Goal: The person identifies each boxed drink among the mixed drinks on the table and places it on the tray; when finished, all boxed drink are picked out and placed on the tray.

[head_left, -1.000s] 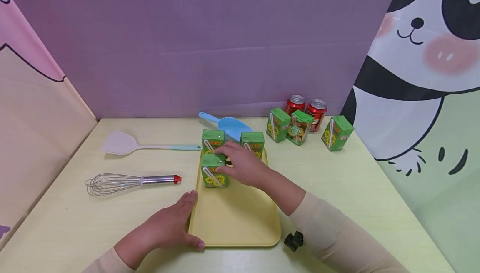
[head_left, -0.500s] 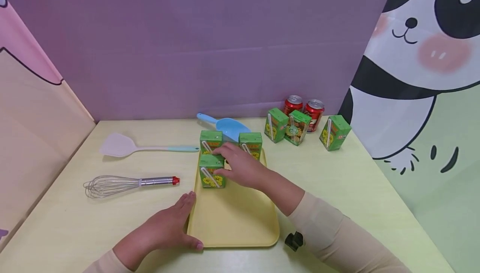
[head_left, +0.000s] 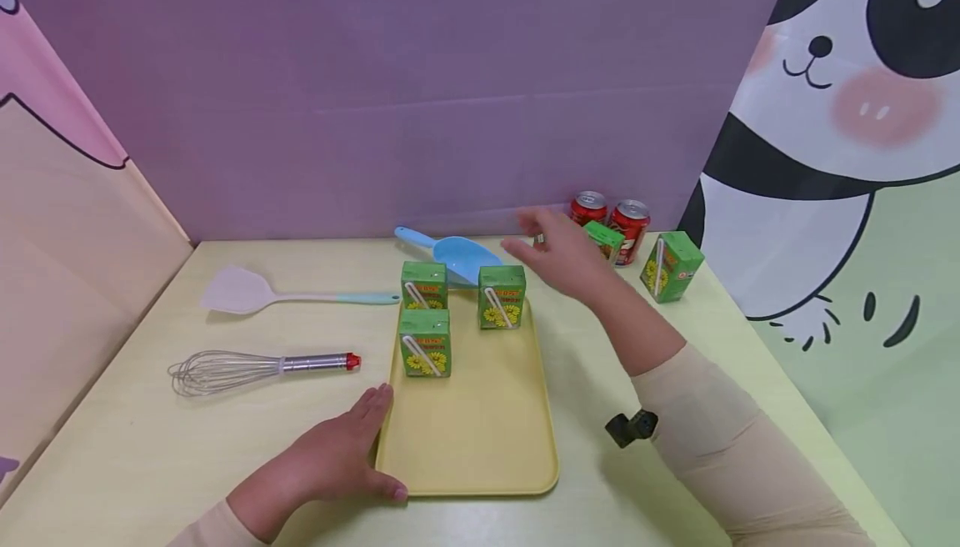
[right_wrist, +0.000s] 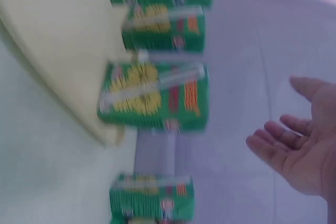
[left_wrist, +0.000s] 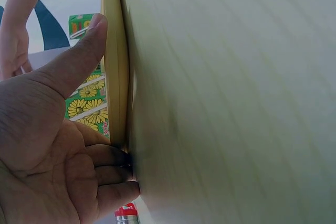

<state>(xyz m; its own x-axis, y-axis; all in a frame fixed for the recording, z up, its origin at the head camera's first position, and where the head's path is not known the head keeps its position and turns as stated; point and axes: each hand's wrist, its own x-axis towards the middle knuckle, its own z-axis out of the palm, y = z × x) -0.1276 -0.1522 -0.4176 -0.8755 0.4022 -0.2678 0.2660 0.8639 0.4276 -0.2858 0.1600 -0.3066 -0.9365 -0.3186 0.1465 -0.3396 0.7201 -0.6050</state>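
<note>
My left hand (head_left: 341, 451) rests against the near left corner of a yellow tray (head_left: 487, 439), its fingers along the side and thumb at the front; the left wrist view shows the thumb by the tray's edge (left_wrist: 116, 77). Three green drink cartons with straws stand on the tray: a left front one (head_left: 426, 347), one behind it (head_left: 423, 280) and one at the back right (head_left: 502, 301). My right hand (head_left: 564, 253) is in the air with nothing in it, fingers spread in the right wrist view. It overlaps a mostly hidden carton and partly covers another carton (head_left: 604, 237).
Two red cans (head_left: 630, 226) stand behind the right-hand cartons, with a further carton (head_left: 672, 266) to their right. A blue scoop (head_left: 465, 257) lies behind the tray. Left of it lie a pale spatula (head_left: 240, 288) and a wire whisk (head_left: 262, 365).
My right hand has let go of the left front carton, which stays on the tray, and has moved up and right toward the cartons at the back. The left hand has stayed at the tray.
</note>
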